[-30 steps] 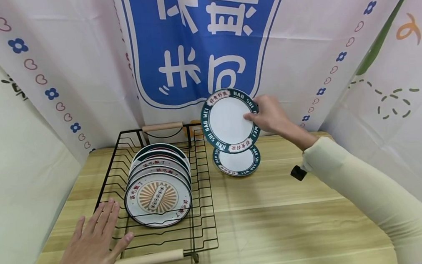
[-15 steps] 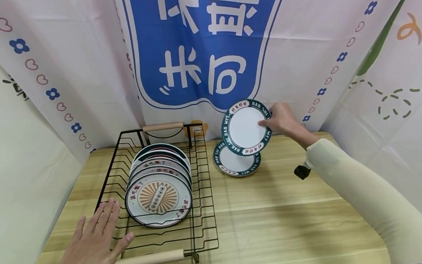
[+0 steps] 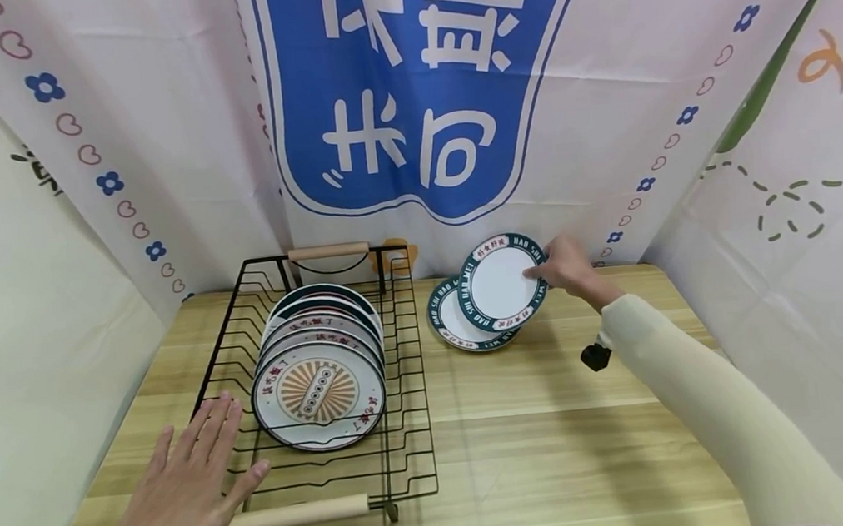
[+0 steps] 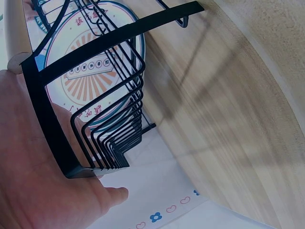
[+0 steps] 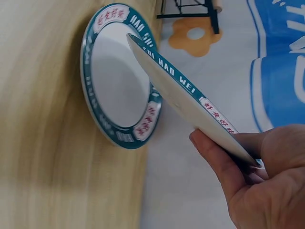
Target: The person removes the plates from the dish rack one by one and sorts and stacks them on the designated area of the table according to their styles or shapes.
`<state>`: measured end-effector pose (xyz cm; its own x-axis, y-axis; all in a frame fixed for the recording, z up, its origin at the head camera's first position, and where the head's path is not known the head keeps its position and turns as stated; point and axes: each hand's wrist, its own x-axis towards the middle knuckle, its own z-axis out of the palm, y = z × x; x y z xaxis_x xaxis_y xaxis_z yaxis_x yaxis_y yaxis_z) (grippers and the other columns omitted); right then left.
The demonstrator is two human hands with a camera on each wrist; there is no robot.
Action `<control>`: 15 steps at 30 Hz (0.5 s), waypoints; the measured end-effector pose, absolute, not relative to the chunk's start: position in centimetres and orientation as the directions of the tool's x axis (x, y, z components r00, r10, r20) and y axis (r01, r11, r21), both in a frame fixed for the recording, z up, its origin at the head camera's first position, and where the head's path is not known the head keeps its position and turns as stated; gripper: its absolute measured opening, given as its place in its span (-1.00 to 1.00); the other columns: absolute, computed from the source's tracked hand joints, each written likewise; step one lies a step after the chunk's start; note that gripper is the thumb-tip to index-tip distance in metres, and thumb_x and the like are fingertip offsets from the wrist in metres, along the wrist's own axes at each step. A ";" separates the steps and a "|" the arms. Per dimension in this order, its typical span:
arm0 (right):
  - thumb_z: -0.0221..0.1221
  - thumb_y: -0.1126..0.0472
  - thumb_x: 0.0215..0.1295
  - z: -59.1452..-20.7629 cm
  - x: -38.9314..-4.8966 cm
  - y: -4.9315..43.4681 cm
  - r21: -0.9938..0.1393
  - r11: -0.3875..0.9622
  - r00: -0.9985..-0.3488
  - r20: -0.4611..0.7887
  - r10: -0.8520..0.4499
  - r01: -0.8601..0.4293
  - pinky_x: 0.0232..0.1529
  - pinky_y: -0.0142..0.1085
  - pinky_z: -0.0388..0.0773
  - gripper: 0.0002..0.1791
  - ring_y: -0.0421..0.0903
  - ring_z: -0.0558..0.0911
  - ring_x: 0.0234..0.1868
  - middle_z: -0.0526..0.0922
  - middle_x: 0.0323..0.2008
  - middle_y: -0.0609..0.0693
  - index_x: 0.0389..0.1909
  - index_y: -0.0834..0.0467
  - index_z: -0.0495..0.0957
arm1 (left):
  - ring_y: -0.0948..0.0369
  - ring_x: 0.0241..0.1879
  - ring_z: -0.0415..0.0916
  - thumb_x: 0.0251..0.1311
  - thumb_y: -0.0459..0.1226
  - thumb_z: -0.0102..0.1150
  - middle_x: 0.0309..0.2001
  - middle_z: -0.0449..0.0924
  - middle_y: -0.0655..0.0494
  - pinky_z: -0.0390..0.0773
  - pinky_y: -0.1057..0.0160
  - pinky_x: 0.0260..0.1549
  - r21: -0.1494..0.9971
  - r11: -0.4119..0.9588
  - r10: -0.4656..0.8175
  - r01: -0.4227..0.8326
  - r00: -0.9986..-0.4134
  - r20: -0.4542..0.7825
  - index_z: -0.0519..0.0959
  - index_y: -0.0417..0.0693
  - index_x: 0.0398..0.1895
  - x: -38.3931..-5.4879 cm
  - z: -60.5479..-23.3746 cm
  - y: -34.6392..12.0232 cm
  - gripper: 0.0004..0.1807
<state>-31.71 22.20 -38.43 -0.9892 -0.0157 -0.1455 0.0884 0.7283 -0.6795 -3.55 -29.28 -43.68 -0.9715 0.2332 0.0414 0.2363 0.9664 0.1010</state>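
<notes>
My right hand [image 3: 571,270] pinches the rim of a green-rimmed white plate [image 3: 502,283], thumb on top and fingers underneath. In the right wrist view this held plate [image 5: 186,100] is tilted above another plate of the same pattern [image 5: 119,76], which lies flat on the table. From the head view, the held plate overlaps much of that lower plate [image 3: 451,320]. My left hand [image 3: 185,484] rests with straight, spread fingers at the left front of a black wire dish rack [image 3: 408,448]. Several plates stand in the rack, the front one [image 3: 318,396] showing an orange sunburst.
Wooden handles [image 3: 296,516] sit at the rack's front and back ends. The wooden table [image 3: 543,453] meets a printed cloth backdrop [image 3: 599,55] at its back edge, with cloth at both sides too. A small black object [image 3: 595,356] hangs by the right cuff.
My right hand has moved the held plate right and down, away from the rack, toward the plate on the table. My left hand stays in place, and the rack's plates have not moved.
</notes>
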 end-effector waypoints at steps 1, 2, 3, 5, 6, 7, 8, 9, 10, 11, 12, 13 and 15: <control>0.44 0.34 0.29 -38.7 -31.8 22.3 -0.683 0.724 -0.988 -0.156 -0.015 0.097 -0.56 -0.36 0.55 -0.79 -0.11 0.58 -0.59 0.70 -0.55 0.13 -0.31 0.45 0.69 | -0.08 0.71 -0.50 0.58 0.21 -0.08 0.73 -0.29 -0.19 -0.85 0.06 0.46 0.100 0.966 0.234 0.237 -0.971 0.042 -0.24 -0.16 0.74 -3.6 -43.7 -29.3 0.00; 0.44 0.35 0.29 -39.0 -31.8 22.4 -0.692 0.714 -0.986 -0.164 -0.014 0.105 -0.54 -0.36 0.60 -0.79 -0.11 0.60 -0.58 0.71 -0.53 0.14 -0.29 0.47 0.69 | -0.08 0.71 -0.49 0.58 0.21 -0.08 0.73 -0.29 -0.19 -0.85 0.06 0.47 0.100 0.966 0.235 0.238 -0.971 0.044 -0.23 -0.16 0.74 -3.6 -43.7 -29.3 0.00; 0.44 0.35 0.29 -39.3 -31.9 22.5 -0.701 0.704 -0.984 -0.175 -0.015 0.114 -0.50 -0.35 0.65 -0.78 -0.10 0.64 -0.56 0.73 -0.50 0.16 -0.25 0.47 0.69 | -0.07 0.71 -0.49 0.58 0.21 -0.08 0.74 -0.29 -0.18 -0.85 0.05 0.47 0.101 0.966 0.235 0.238 -0.971 0.045 -0.23 -0.15 0.74 -3.6 -43.7 -29.3 0.00; 0.44 0.37 0.29 -39.9 -31.9 22.5 -0.716 0.686 -0.982 -0.191 -0.012 0.131 -0.45 -0.33 0.71 -0.77 -0.08 0.69 -0.51 0.75 -0.44 0.19 -0.20 0.49 0.68 | -0.08 0.71 -0.47 0.58 0.21 -0.07 0.74 -0.28 -0.18 -0.85 0.05 0.47 0.104 0.966 0.234 0.238 -0.971 0.046 -0.23 -0.15 0.75 -3.6 -43.6 -29.2 0.00; 0.44 0.37 0.29 -40.2 -32.0 22.5 -0.718 0.683 -0.981 -0.196 -0.008 0.138 -0.42 -0.33 0.73 -0.76 -0.07 0.71 -0.49 0.75 -0.42 0.21 -0.18 0.49 0.68 | -0.09 0.71 -0.45 0.58 0.21 -0.07 0.74 -0.27 -0.18 -0.85 0.05 0.47 0.106 0.966 0.234 0.238 -0.971 0.048 -0.23 -0.15 0.75 -3.6 -43.6 -29.2 0.00; 0.44 0.37 0.29 -40.5 -31.9 22.5 -0.719 0.681 -0.980 -0.200 -0.006 0.142 -0.41 -0.32 0.73 -0.75 -0.07 0.71 -0.48 0.76 -0.39 0.22 -0.16 0.49 0.67 | -0.09 0.71 -0.45 0.58 0.21 -0.07 0.74 -0.27 -0.18 -0.85 0.04 0.47 0.106 0.966 0.234 0.237 -0.971 0.046 -0.22 -0.15 0.75 -3.6 -43.6 -29.2 0.00; 0.44 0.37 0.28 -40.7 -31.9 22.5 -0.721 0.677 -0.979 -0.204 -0.004 0.147 -0.40 -0.32 0.73 -0.75 -0.06 0.72 -0.47 0.76 -0.38 0.22 -0.14 0.48 0.67 | -0.10 0.71 -0.44 0.58 0.22 -0.07 0.74 -0.27 -0.18 -0.85 0.05 0.47 0.107 0.966 0.233 0.236 -0.971 0.044 -0.23 -0.15 0.75 -3.6 -43.6 -29.2 0.00; 0.44 0.36 0.28 -41.0 -31.9 22.5 -0.720 0.677 -0.978 -0.209 -0.002 0.153 -0.41 -0.33 0.73 -0.75 -0.06 0.71 -0.47 0.76 -0.37 0.22 -0.15 0.47 0.68 | -0.10 0.71 -0.43 0.58 0.22 -0.07 0.73 -0.26 -0.19 -0.86 0.05 0.47 0.107 0.966 0.232 0.235 -0.972 0.042 -0.23 -0.15 0.75 -3.6 -43.6 -29.2 0.00; 0.44 0.36 0.28 -41.2 -31.9 22.5 -0.721 0.676 -0.977 -0.212 -0.001 0.155 -0.41 -0.33 0.72 -0.74 -0.07 0.71 -0.47 0.76 -0.37 0.22 -0.13 0.48 0.67 | -0.11 0.71 -0.43 0.58 0.22 -0.07 0.73 -0.26 -0.19 -0.86 0.05 0.46 0.108 0.966 0.232 0.235 -0.972 0.041 -0.23 -0.15 0.74 -3.6 -43.6 -29.2 0.00; 0.44 0.36 0.28 -41.5 -31.8 22.5 -0.722 0.674 -0.977 -0.213 -0.001 0.157 -0.40 -0.32 0.72 -0.72 -0.07 0.70 -0.47 0.75 -0.36 0.21 -0.12 0.48 0.67 | -0.11 0.71 -0.42 0.58 0.22 -0.07 0.73 -0.26 -0.19 -0.86 0.06 0.46 0.108 0.966 0.231 0.234 -0.972 0.041 -0.23 -0.15 0.74 -3.6 -43.6 -29.2 0.01; 0.45 0.35 0.28 -41.7 -31.8 22.5 -0.719 0.677 -0.977 -0.215 0.002 0.159 -0.39 -0.31 0.72 -0.71 -0.07 0.69 -0.47 0.74 -0.36 0.21 -0.12 0.48 0.66 | -0.11 0.71 -0.43 0.58 0.22 -0.07 0.73 -0.26 -0.19 -0.86 0.06 0.46 0.108 0.966 0.231 0.234 -0.972 0.039 -0.23 -0.16 0.74 -3.6 -43.6 -29.2 0.01; 0.45 0.34 0.28 -41.9 -31.8 22.5 -0.717 0.678 -0.977 -0.215 0.004 0.160 -0.35 -0.28 0.74 -0.70 -0.07 0.68 -0.46 0.73 -0.36 0.20 -0.11 0.48 0.66 | -0.11 0.71 -0.44 0.58 0.22 -0.08 0.73 -0.26 -0.19 -0.86 0.07 0.46 0.108 0.967 0.230 0.233 -0.972 0.038 -0.23 -0.16 0.74 -3.5 -43.6 -29.2 0.01; 0.45 0.33 0.29 -42.4 -31.8 22.6 -0.709 0.686 -0.977 -0.211 0.011 0.161 -0.25 -0.19 0.76 -0.67 -0.08 0.66 -0.45 0.70 -0.33 0.20 -0.08 0.48 0.64 | -0.10 0.71 -0.44 0.58 0.22 -0.07 0.73 -0.26 -0.19 -0.86 0.08 0.46 0.107 0.967 0.230 0.232 -0.973 0.039 -0.22 -0.16 0.74 -3.5 -43.6 -29.2 0.01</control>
<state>-31.82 22.60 -42.40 -0.9775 0.0113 -0.2107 0.1608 0.6864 -0.7092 -3.54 -29.22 -43.58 -0.9725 0.2296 0.0389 0.2325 0.9667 0.1069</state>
